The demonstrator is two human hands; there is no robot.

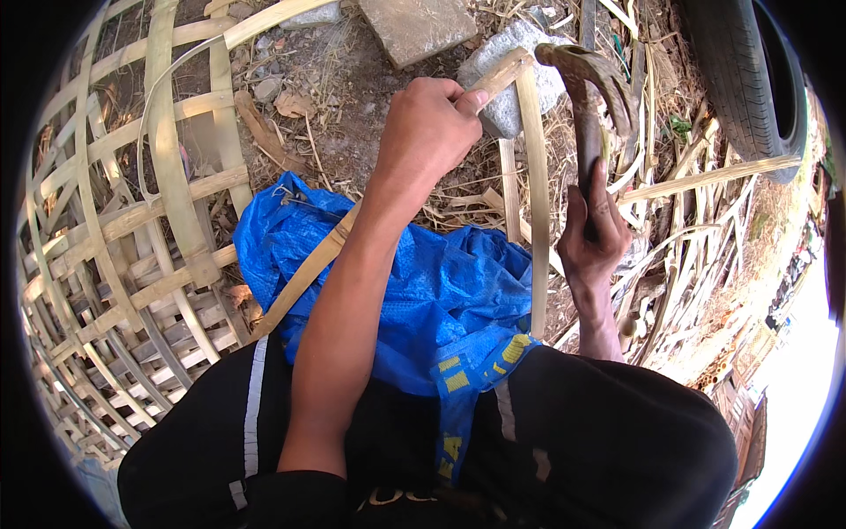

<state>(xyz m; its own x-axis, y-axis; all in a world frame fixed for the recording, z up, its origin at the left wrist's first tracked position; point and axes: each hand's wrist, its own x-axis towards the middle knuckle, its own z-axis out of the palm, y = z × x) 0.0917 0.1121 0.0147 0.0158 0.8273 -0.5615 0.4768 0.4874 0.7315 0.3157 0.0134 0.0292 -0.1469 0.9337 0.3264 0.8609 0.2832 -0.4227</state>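
Note:
My left hand (434,123) is closed around a pale bamboo strip (536,194), thumb on top. Beyond my thumb the strip lies over a rough grey stone block (500,116), bends sharply there, and hangs back toward my lap. Another length of bamboo strip (308,275) passes beneath my left forearm; whether it is the same piece I cannot tell. In my right hand (599,231) is a worn claw hammer (596,72) gripped by its handle. Its head is raised just right of the bend, and a small gap seems to separate them.
Woven bamboo lattice (159,132) stands along the left. A blue plastic sheet (432,273) covers part of my lap. At the far side lies a flat stone slab (414,31). Loose bamboo strips (683,264) and a black tyre (745,79) are on the right.

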